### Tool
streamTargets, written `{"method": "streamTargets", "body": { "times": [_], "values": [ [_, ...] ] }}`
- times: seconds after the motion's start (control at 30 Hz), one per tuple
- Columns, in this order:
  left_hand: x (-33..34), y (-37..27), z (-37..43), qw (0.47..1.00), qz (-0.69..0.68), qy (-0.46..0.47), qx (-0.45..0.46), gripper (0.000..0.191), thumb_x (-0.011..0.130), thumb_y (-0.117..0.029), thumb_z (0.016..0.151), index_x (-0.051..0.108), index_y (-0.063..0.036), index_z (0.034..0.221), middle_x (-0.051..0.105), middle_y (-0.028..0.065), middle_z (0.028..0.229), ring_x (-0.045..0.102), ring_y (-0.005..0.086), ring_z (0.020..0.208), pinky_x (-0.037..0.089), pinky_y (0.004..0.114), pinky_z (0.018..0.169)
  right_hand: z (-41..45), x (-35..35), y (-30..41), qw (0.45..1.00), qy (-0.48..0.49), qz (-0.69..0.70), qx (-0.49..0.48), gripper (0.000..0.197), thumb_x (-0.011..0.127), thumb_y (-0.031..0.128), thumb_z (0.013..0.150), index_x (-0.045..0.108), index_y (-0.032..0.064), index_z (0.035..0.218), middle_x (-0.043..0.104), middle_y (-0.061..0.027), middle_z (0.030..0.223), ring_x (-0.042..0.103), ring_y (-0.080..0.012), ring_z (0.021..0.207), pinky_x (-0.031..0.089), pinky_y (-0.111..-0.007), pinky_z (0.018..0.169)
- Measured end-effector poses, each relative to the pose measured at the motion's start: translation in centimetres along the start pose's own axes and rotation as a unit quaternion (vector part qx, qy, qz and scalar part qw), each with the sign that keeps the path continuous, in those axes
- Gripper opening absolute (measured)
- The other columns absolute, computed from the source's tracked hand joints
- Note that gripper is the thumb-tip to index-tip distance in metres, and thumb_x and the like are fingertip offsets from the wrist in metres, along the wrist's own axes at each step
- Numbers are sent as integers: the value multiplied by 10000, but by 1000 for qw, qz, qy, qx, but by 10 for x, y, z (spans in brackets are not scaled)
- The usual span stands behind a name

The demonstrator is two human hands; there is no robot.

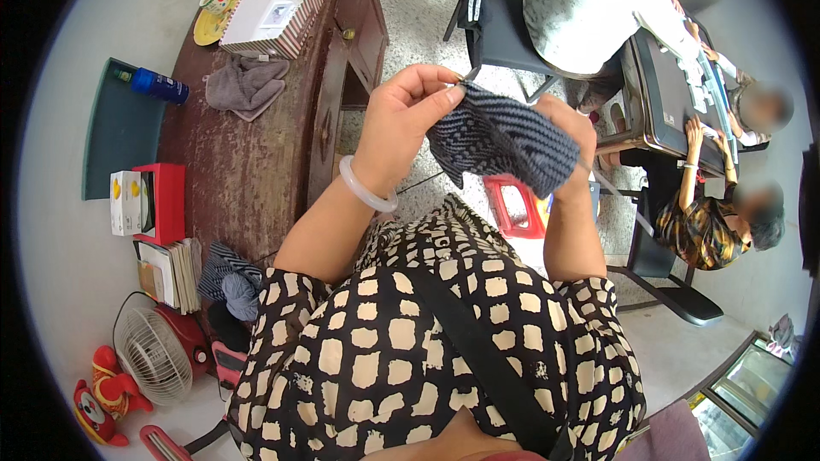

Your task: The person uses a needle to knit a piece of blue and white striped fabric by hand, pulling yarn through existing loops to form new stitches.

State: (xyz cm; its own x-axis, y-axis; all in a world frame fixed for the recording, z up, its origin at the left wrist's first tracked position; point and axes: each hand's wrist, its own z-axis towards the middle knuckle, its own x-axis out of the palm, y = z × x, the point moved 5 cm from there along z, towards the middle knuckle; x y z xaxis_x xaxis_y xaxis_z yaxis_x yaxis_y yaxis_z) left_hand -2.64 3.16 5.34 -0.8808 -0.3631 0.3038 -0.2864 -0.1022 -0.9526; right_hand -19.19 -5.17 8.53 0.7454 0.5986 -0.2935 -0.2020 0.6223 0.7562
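Observation:
Raised before my chest is a striped knitted piece [512,134] in dark and grey-blue yarn. Thumb and fingers of my left hand [410,99] pinch its upper left corner, where the pointed tip of a knitting needle [473,73] sticks out. A pale bangle [368,187] circles that wrist. Around the right end of the knitting, my right hand [572,131] is closed, its fingers partly hidden by the fabric. A long thin needle [618,195] slants down and right from this hand.
At left, a worn wooden desk [237,166] bears a striped box [288,3], a grey cloth [246,86], and a yarn ball [240,294]. A fan [157,355] stands lower left. Several people sit around a game table [672,96] at right; an office chair [506,32] is ahead.

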Motion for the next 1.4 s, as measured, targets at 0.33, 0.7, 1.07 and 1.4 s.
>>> {"method": "streamTargets", "body": {
  "times": [0.33,0.7,1.07,1.4],
  "values": [
    [2,3,18,999,33,25,2,134,621,-110,847,629,-59,970,583,-62,787,470,-8,648,330,135,542,-11,-13,-53,935,-46,271,223,241,579,-13,764,609,-92,990,659,-115,912,610,-141,787,495,-243,706],
    [3,10,4,987,-44,80,-131,170,614,-176,849,636,-82,990,604,-63,822,498,1,664,318,148,508,-26,-3,-80,826,-61,512,227,271,525,-31,790,557,-110,1047,630,-179,1000,623,-222,855,524,-297,759],
    [2,7,-10,990,-3,21,-139,236,630,-161,850,639,-45,1055,597,-61,815,436,-24,605,260,144,451,-11,6,-1,992,-54,-113,-19,231,652,77,675,658,53,904,606,-76,741,562,-202,649,445,-274,580],
    [5,1,-12,991,-7,58,-118,267,601,-115,866,606,-3,1109,626,-12,868,501,0,645,353,140,477,-19,8,-4,993,-108,-41,-34,244,644,2,673,641,-13,917,602,-87,750,556,-197,663,438,-266,611]
  ]
}}
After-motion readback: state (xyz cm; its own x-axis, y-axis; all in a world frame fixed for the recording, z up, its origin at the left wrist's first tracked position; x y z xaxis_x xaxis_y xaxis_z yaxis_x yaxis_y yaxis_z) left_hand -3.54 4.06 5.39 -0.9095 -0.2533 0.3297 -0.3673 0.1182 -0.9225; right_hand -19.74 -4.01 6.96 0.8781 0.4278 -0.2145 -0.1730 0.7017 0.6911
